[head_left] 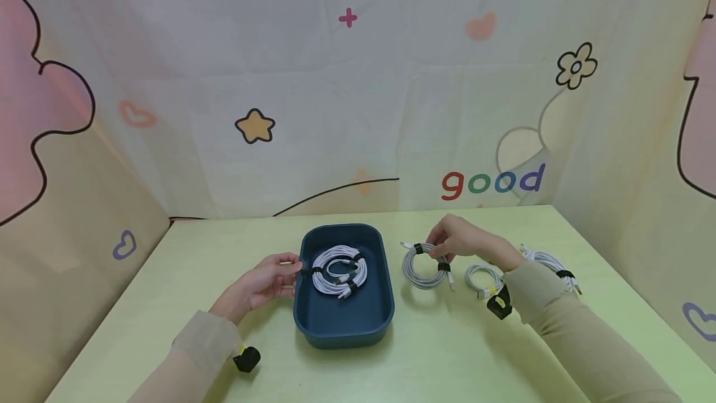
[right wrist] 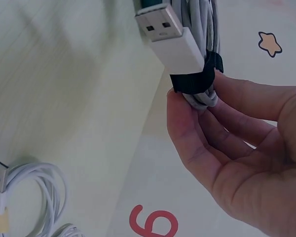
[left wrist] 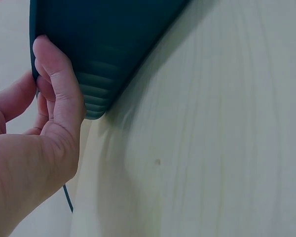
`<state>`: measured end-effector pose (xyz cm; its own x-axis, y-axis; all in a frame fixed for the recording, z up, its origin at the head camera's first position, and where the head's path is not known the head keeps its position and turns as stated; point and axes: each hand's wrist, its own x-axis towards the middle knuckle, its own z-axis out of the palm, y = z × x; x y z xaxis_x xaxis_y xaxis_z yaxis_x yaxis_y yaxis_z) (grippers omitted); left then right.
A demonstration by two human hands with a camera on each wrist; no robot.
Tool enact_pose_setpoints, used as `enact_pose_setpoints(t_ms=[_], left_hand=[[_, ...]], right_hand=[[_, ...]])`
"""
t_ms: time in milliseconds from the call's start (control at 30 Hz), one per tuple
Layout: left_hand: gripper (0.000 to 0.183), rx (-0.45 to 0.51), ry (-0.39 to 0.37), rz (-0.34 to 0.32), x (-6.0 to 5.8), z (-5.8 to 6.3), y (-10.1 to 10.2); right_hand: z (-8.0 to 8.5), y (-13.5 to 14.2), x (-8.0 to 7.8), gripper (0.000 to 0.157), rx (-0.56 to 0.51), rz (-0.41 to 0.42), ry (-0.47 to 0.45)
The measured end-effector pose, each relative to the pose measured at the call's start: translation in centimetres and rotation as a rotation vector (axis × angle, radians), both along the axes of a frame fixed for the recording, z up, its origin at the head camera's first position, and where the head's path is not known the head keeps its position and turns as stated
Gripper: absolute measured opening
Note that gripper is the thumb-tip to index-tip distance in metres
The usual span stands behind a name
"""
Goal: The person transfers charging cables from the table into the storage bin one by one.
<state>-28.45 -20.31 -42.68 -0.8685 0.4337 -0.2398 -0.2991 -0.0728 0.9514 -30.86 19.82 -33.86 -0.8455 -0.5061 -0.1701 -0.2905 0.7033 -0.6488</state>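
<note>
My right hand (head_left: 455, 238) pinches a coiled USB cable (head_left: 423, 273) and holds it above the table, right of the dark blue bin. Black straps bind this grey-white coil, and its USB plug (right wrist: 175, 47) faces the right wrist camera. On the bin's left side, my left hand (head_left: 275, 280) grips the rim between thumb and fingers; the left wrist view has the bin's outer wall (left wrist: 103, 44) beside those fingers. Inside the bin (head_left: 344, 325) lie coiled white cables (head_left: 320, 286) with black straps, a smaller loop within the larger one.
A small white coiled cable with a yellow tie (head_left: 482, 278) lies on the table (head_left: 425, 353) under the right forearm. Farther right is another white cable bundle (head_left: 550, 261) with a black strap. A printed cloth backdrop (head_left: 313, 92) rises behind the table.
</note>
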Motion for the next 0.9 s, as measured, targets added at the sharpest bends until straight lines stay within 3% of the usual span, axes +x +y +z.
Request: enact_pose_setpoints(t_ms=[900], left_hand=[[0.009, 0.003, -0.005, 0.0, 0.0, 0.0, 0.1]], right_hand=[[1.4, -3.2, 0.0, 0.013, -0.051, 0.05, 0.002]])
